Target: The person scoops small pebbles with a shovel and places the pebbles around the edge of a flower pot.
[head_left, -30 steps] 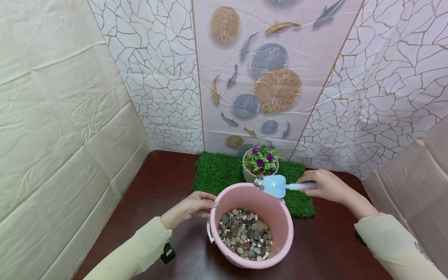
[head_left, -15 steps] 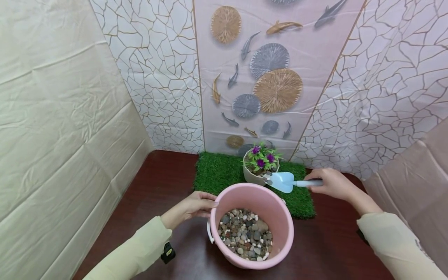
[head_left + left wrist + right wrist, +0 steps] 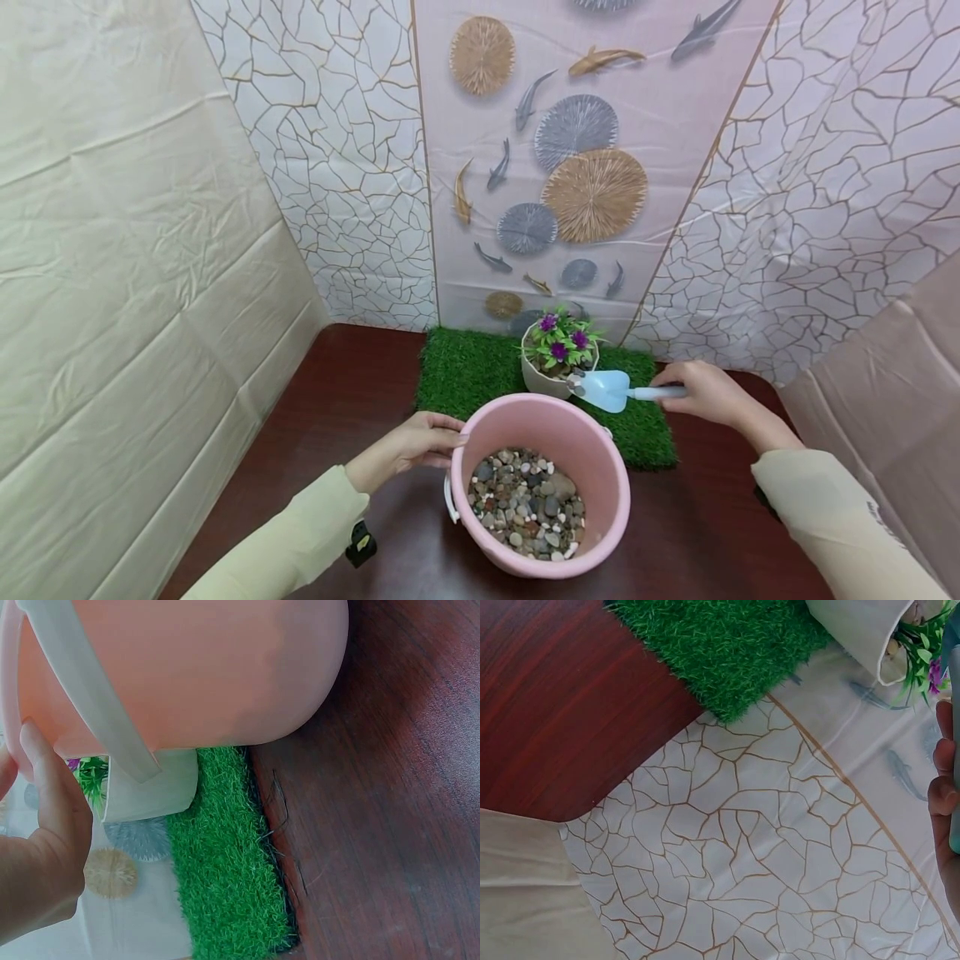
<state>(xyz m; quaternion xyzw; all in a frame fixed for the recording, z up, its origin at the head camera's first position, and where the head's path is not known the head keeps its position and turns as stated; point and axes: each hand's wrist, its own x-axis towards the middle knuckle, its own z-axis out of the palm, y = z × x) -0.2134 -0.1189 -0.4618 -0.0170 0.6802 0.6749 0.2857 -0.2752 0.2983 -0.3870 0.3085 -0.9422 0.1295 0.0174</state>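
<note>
With its right hand (image 3: 701,393), the person grips the handle of a small light-blue trowel (image 3: 606,392). Several pebbles sit at the trowel's tip, which overlaps the near rim of a white flower pot (image 3: 542,383) holding a plant with purple flowers (image 3: 558,337). The left hand (image 3: 414,442) pinches the left rim of a pink bucket (image 3: 600,479), thumb outside, as the left wrist view shows. Mixed pebbles (image 3: 525,508) cover the bucket's bottom. In the right wrist view only the fingers (image 3: 945,795) and part of the handle show at the right edge.
The pot stands on a green artificial grass mat (image 3: 468,375), behind the bucket on a dark red wooden table (image 3: 360,383). A white handle (image 3: 94,682) hangs down the bucket's side. Patterned cloth (image 3: 352,167) closes off the back, and plain cloth (image 3: 150,292) the left.
The right hand has moved the trowel back and to the right, from over the bucket's far rim to the pot's rim. It has barely moved in the last half second. The left hand keeps its place.
</note>
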